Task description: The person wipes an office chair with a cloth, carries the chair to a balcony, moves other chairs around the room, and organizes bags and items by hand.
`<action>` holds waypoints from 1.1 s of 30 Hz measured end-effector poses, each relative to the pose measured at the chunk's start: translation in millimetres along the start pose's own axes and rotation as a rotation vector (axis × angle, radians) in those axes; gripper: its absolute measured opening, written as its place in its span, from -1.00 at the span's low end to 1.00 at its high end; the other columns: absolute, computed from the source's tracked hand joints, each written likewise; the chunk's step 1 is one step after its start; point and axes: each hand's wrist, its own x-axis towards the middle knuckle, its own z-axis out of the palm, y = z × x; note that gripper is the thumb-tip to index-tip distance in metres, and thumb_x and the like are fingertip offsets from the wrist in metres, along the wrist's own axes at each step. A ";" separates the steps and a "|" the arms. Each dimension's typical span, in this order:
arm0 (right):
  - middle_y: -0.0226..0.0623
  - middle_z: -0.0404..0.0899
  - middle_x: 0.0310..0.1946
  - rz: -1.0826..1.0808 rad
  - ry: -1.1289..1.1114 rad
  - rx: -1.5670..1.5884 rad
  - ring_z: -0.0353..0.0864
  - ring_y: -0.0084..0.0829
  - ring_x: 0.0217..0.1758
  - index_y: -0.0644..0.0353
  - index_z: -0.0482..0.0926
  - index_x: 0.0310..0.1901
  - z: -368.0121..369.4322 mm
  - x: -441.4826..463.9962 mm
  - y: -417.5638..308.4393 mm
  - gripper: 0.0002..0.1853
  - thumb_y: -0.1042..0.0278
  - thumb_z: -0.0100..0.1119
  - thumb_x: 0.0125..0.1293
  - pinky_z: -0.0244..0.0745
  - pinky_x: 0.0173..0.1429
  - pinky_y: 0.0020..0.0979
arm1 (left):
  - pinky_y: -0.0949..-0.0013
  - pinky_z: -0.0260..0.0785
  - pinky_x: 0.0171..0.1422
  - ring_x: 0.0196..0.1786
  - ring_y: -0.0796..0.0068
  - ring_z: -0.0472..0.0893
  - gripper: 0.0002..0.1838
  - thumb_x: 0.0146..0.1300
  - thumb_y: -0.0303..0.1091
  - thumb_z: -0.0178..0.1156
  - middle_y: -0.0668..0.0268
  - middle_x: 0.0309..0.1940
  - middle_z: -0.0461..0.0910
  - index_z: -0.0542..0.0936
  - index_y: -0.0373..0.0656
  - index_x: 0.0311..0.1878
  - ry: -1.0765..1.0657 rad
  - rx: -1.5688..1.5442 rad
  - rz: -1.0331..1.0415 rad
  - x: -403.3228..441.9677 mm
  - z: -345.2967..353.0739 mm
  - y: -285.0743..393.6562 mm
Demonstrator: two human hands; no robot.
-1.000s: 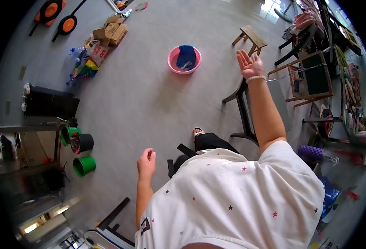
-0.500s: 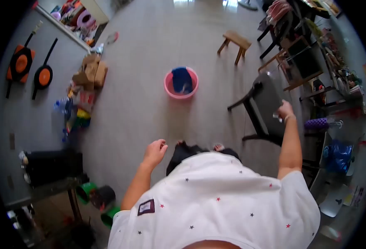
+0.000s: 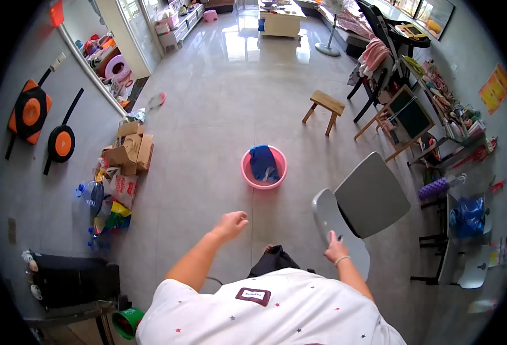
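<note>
My right hand is closed on the light grey backrest of a chair, at the right of my body. The chair's darker grey seat lies beyond the backrest. My left hand is raised over the floor with its fingers curled together, and nothing shows in it. Ahead of both hands a pink basin rests on the floor, with a blue cloth hanging over its far rim and down inside. Something small and whitish lies on the cloth.
A small wooden stool stands ahead to the right. Cardboard boxes, bags and bottles line the left wall. A black bench-like object and a green bucket are at the lower left. An easel and shelves line the right.
The view has tilted up and shows more of the room. My right hand, earlier open in the air, is now on the chair, which has turned. My left hand has moved forward and right.
</note>
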 end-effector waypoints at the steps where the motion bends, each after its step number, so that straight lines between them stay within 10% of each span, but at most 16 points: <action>1: 0.06 0.56 -0.19 0.001 -0.038 0.004 0.57 -0.05 -0.09 -0.01 -0.12 0.36 21.6 -7.3 -12.6 -0.10 0.37 0.08 -0.06 0.45 -0.02 -0.13 | 0.23 0.41 -0.05 -0.13 0.15 0.57 -0.72 0.14 -0.22 0.13 0.08 -0.23 0.59 0.56 -0.19 -0.16 0.043 0.004 -0.037 -15.2 -8.3 -21.1; 9: 0.01 0.50 -0.06 0.058 0.036 -0.088 0.55 -0.10 -0.03 0.08 -0.28 0.39 144.7 -43.2 -55.6 -0.10 0.42 0.01 0.05 0.39 0.07 -0.17 | 0.29 0.44 -0.11 -0.22 0.21 0.60 -0.76 0.15 -0.29 0.14 0.10 -0.27 0.60 0.55 -0.25 -0.20 0.164 0.108 -0.129 -139.8 -81.5 -108.2; 22: 0.10 0.50 -0.06 0.361 0.084 0.217 0.51 -0.02 0.01 0.04 -0.01 0.36 88.2 -50.1 -310.3 -0.23 0.41 -0.05 0.03 0.39 0.09 -0.18 | 0.54 0.38 -0.13 -0.24 0.59 0.56 -0.79 0.22 -0.35 0.13 0.30 -0.34 0.60 0.54 -0.26 -0.14 0.133 -0.078 -0.168 -122.7 -312.9 -315.6; 29: 0.14 0.46 -0.01 0.519 0.111 0.443 0.46 0.01 0.07 0.13 0.05 0.33 48.8 4.5 -490.7 -0.24 0.41 -0.04 -0.01 0.34 0.16 -0.19 | 0.51 0.40 -0.11 -0.18 0.52 0.58 -0.79 0.23 -0.38 0.12 0.26 -0.25 0.59 0.52 -0.25 -0.11 -0.031 -0.110 0.253 62.2 -430.0 -281.7; 33: 0.17 0.47 -0.05 0.573 0.132 0.569 0.45 0.05 0.06 0.28 0.13 0.26 2.2 34.8 -586.9 -0.27 0.43 -0.02 -0.07 0.34 0.16 -0.18 | 0.22 0.28 0.17 0.15 0.13 0.39 -0.61 0.05 -0.42 0.21 0.19 0.05 0.45 0.45 -0.12 0.01 -0.419 0.069 0.904 188.0 -399.7 -207.2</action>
